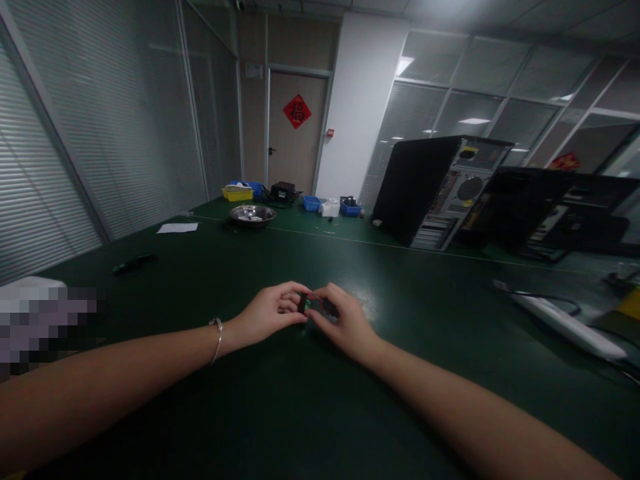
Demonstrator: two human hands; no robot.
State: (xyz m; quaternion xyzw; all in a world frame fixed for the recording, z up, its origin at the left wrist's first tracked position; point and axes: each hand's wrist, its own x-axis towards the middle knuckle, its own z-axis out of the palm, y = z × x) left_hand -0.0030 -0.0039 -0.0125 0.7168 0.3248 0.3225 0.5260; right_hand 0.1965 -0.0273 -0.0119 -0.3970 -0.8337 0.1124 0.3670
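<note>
Both my hands meet over the middle of a dark green table (410, 373). My left hand (270, 312), with a silver bracelet on its wrist, pinches one end of a small dark part (306, 304) with a green spot. My right hand (341, 321) is closed round the part's other end. The part is too small and too dark to name.
A black computer tower (440, 190) lies at the back right beside another dark case (555, 213). A white power strip (565, 325) lies at right. A steel bowl (253, 215), yellow and blue bins (237, 193), a paper sheet (177, 228) and a black tool (134, 263) sit at left and back.
</note>
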